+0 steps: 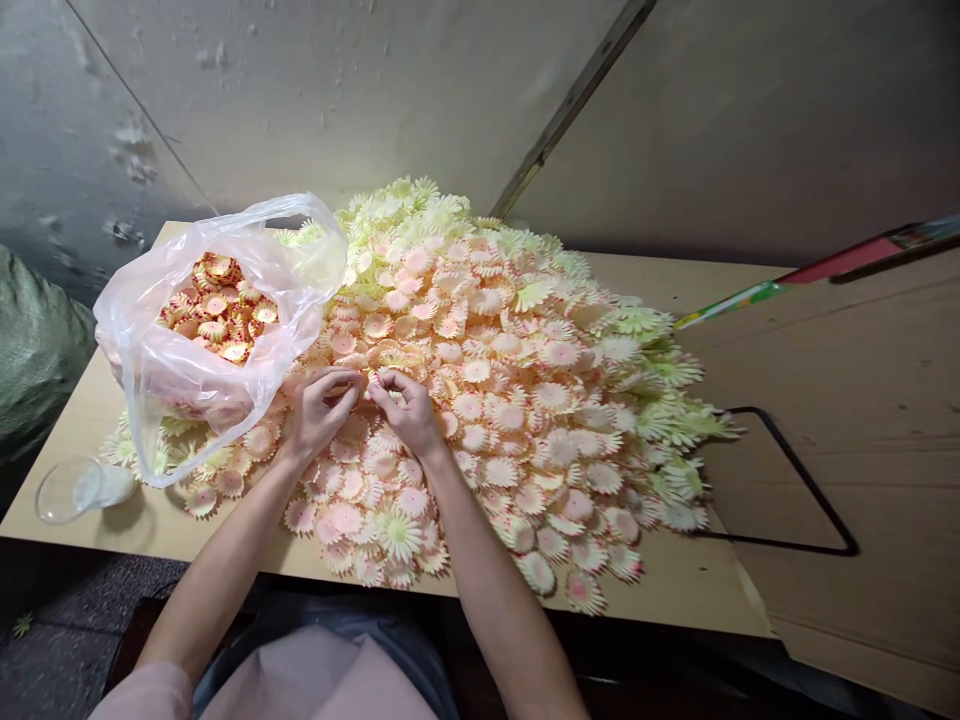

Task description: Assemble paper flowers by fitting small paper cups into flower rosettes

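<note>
Right of the bag [120, 310], left hand [322, 408] and right hand [411, 410] pinched fingers [397, 383] nearly together, apparently on one flower [373, 378].

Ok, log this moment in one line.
Left hand, right hand: close together over flowers heaped on table | hold: unclear | bag: open, flowers inside

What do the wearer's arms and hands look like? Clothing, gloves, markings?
Left hand and right hand are ungloved. Both forearms are uncovered, with no watch, bracelet or markings visible. A plain pale pink sleeve ends near the left elbow; the right sleeve isn't in view.
</note>
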{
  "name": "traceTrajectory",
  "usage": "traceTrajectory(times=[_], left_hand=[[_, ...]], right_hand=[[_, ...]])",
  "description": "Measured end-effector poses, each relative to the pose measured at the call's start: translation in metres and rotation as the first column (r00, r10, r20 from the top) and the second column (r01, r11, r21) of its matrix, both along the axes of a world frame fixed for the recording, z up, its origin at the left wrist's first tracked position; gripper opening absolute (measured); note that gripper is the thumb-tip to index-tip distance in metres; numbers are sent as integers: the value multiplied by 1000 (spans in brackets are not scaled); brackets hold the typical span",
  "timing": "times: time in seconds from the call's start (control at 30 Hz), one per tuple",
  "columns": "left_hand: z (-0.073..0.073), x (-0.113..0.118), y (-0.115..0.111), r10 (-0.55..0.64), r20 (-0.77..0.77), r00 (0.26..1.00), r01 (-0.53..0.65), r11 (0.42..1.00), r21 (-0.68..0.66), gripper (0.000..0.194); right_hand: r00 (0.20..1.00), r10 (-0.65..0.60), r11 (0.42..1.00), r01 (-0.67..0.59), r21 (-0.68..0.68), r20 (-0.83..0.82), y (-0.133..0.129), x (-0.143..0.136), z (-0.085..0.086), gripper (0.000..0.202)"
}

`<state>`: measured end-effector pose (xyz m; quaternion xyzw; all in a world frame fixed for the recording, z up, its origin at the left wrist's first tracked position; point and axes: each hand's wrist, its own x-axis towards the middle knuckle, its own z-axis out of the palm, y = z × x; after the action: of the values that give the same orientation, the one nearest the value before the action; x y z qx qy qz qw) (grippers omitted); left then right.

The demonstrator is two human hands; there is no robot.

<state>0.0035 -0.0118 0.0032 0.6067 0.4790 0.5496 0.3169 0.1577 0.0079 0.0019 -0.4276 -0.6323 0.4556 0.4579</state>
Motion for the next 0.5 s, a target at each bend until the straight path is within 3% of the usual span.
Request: traceTrajectory(times=[0.27, 0.5], left_hand=[[1, 2, 2, 143, 74, 987, -135, 985, -103, 16], [-4, 2, 5, 232, 101, 967, -218, 967, -134, 14]], right_hand=[[997, 52, 998, -54, -43, -56, 3, -1, -7, 25], [997, 73, 997, -73, 28, -12, 2, 2, -4, 23]])
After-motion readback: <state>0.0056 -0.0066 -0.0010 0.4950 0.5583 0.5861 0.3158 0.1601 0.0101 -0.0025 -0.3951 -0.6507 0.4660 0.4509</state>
